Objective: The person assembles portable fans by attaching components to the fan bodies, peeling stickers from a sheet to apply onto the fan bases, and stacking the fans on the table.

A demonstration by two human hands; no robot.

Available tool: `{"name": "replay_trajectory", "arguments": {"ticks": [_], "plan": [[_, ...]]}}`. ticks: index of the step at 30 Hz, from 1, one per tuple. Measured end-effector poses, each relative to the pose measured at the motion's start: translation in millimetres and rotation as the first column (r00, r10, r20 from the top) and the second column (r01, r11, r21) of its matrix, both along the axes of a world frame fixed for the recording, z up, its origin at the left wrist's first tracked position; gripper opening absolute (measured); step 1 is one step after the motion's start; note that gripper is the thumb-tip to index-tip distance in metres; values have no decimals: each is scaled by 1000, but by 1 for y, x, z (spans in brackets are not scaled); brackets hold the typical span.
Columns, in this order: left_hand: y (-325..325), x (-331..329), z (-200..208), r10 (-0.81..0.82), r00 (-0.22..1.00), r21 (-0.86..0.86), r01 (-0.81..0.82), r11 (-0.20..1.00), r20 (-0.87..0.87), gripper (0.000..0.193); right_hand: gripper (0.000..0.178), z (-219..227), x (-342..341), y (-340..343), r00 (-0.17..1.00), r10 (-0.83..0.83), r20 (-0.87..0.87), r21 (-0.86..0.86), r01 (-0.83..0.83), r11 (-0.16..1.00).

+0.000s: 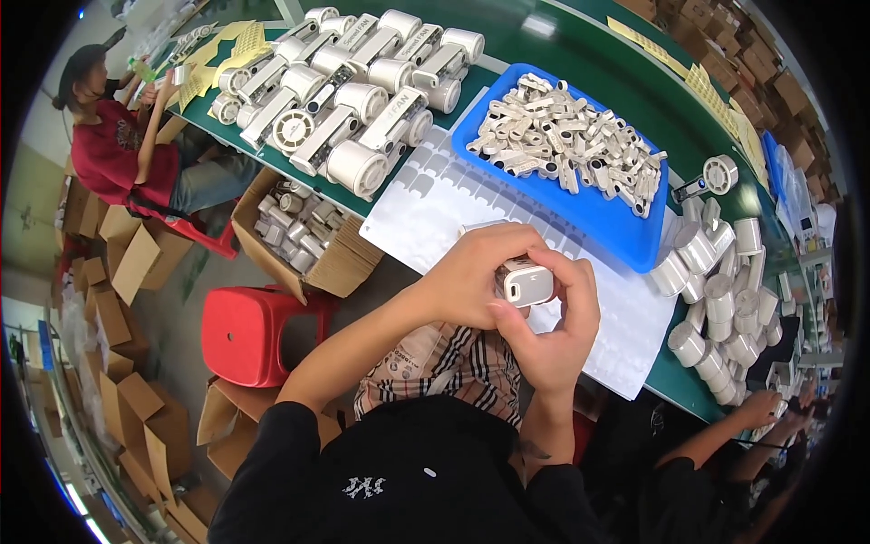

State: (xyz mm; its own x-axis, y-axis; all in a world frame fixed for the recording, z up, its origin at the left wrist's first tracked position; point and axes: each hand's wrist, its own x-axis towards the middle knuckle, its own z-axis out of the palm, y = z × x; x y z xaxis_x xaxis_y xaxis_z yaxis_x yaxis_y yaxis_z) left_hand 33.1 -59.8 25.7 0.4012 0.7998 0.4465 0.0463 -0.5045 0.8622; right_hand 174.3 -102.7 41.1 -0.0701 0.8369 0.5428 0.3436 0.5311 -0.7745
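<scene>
Above the near edge of the table, both my hands are closed around a white handheld fan (528, 286). Its rounded end, with a small dark port, points up toward me; most of its body is hidden by my fingers. My left hand (467, 272) wraps it from the left. On the other side, my right hand (564, 317) grips it with thumb and curled fingers. Beneath them lies a white sheet (598, 349) with rows of grey label shapes. Past the hands sits a blue tray (625, 249) filled with small white plastic parts (566, 136).
Many white handheld fans (362, 100) lie at the table's back left, and more white fan pieces (720, 299) are piled at right. A carton (340, 258) of white parts and a red stool (245, 335) stand left. Co-workers (122, 150) sit at left and lower right.
</scene>
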Motion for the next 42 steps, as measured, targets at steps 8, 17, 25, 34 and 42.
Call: {"name": "replay_trajectory", "arguments": {"ticks": [8, 17, 25, 34, 42], "plan": [[-1, -1, 2, 28, 999, 18, -28, 999, -38, 32, 41, -3, 4, -1, 960, 91, -265, -150, -134, 979], [-6, 18, 0, 185, 982, 123, -179, 976, -38, 30, 24, 19, 16, -10, 990, -142, 21, 10, 142, 990], [-7, 17, -4, 188, 982, 103, -187, 977, 1, 31, 26, 16, 14, -15, 972, -203, 121, 188, 179, 966], [2, 23, -5, 151, 982, 13, -153, 988, 110, 29, 15, 25, 24, -42, 979, -99, -178, 478, 174, 861], [4, 12, -8, 39, 999, 137, -38, 990, -5, 31, 32, 38, 34, -18, 998, -38, -45, -5, 38, 999]]}}
